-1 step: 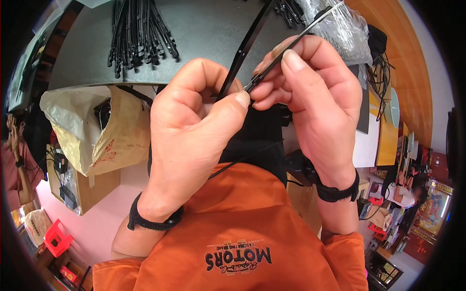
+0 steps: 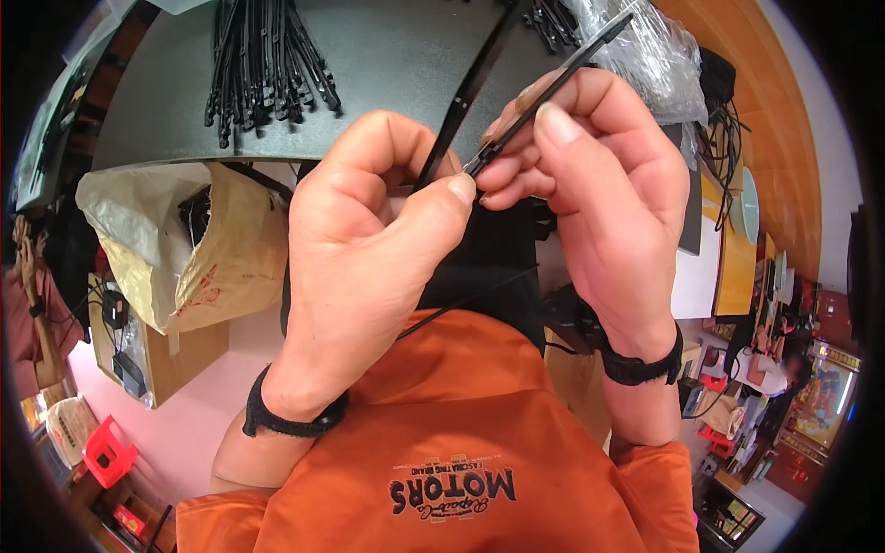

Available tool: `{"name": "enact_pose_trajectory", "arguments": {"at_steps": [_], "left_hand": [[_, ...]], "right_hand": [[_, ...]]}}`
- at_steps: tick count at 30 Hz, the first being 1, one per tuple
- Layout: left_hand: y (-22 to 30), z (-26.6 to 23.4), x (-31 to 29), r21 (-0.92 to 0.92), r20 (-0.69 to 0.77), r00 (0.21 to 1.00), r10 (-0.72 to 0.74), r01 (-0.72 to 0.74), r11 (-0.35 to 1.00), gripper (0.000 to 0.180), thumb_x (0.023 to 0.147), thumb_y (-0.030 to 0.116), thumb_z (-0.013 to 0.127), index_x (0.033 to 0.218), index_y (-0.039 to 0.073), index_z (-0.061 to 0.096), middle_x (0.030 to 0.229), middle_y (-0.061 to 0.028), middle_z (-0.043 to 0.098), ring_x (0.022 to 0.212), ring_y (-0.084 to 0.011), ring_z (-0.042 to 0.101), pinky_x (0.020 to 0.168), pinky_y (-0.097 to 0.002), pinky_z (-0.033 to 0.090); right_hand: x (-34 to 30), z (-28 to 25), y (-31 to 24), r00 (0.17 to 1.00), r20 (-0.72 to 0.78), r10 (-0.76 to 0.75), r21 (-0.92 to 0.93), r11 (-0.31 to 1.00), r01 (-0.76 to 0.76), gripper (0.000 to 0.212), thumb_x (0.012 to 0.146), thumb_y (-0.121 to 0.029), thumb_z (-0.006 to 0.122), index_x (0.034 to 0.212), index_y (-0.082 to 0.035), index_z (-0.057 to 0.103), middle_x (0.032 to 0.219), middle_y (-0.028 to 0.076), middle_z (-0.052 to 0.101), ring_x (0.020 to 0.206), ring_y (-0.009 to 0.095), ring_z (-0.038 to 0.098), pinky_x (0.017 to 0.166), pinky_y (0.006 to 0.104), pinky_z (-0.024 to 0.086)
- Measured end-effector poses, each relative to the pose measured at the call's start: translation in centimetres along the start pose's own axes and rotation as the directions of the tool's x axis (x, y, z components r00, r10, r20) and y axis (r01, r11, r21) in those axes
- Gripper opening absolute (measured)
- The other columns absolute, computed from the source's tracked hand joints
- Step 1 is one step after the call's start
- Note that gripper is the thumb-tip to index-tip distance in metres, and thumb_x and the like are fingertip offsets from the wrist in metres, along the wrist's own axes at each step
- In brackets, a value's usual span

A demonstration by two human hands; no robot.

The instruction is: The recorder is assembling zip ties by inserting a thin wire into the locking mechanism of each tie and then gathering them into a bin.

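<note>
My left hand (image 2: 369, 221) is closed, its thumb and curled forefinger pinching the lower end of a long flat black strip (image 2: 463, 97) that slants up past the top edge of the view. A second, thinner black strip (image 2: 590, 52) runs from the left thumb tip up to the right. My right hand (image 2: 622, 180) holds this one between its thumb and fingers. The two strips come close together at the left thumb, but whether they are joined there is hidden. On the dark table (image 2: 396, 69) beyond lies a bundle of thin black strips (image 2: 263, 69).
More black strips (image 2: 553, 23) and a clear plastic bag (image 2: 650, 64) lie at the far right. Below the table's left edge hangs an open yellowish bag (image 2: 235, 249) above a cardboard box (image 2: 198, 350). Black cables (image 2: 728, 147) hang at the right. Another person's arm (image 2: 41, 323) shows far left.
The thinner strip's upper tip has shifted slightly down and left, and the right thumb has lifted a little. The flat strip has swayed slightly.
</note>
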State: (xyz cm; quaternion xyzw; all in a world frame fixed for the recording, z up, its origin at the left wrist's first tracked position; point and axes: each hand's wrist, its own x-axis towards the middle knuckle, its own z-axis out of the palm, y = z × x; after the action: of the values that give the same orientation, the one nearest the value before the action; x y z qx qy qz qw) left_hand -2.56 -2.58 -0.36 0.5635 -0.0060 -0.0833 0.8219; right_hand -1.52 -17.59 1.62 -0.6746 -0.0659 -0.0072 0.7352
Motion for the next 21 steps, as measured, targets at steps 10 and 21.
{"name": "enact_pose_trajectory", "arguments": {"at_steps": [10, 21], "left_hand": [[-0.7, -0.5, 0.2, 0.100, 0.060, 0.997, 0.042, -0.048, 0.994, 0.007, 0.083, 0.001, 0.059, 0.084, 0.001, 0.052, 0.071, -0.0001, 0.052, 0.050, -0.0024, 0.041, 0.044, -0.0161, 0.031], [-1.1, -0.4, 0.1, 0.082, 0.068, 0.997, 0.041, -0.046, 0.996, 0.006, 0.084, 0.001, 0.058, 0.083, 0.001, 0.051, 0.075, -0.0021, 0.054, 0.052, -0.0033, 0.042, 0.045, -0.0166, 0.033]], "right_hand": [[-0.3, 0.0, 0.4, 1.000, -0.007, 0.015, -0.064, 0.998, -0.015, 0.017, 0.092, -0.013, 0.052, 0.099, 0.003, 0.053, 0.089, 0.011, 0.063, 0.070, 0.013, 0.064, 0.063, 0.0252, 0.054], [-0.5, 0.2, 0.7, 0.999, -0.031, 0.024, -0.040, 0.999, -0.025, 0.016, 0.092, -0.011, 0.053, 0.101, 0.002, 0.052, 0.087, 0.009, 0.062, 0.069, 0.012, 0.062, 0.061, 0.0237, 0.053]]}}
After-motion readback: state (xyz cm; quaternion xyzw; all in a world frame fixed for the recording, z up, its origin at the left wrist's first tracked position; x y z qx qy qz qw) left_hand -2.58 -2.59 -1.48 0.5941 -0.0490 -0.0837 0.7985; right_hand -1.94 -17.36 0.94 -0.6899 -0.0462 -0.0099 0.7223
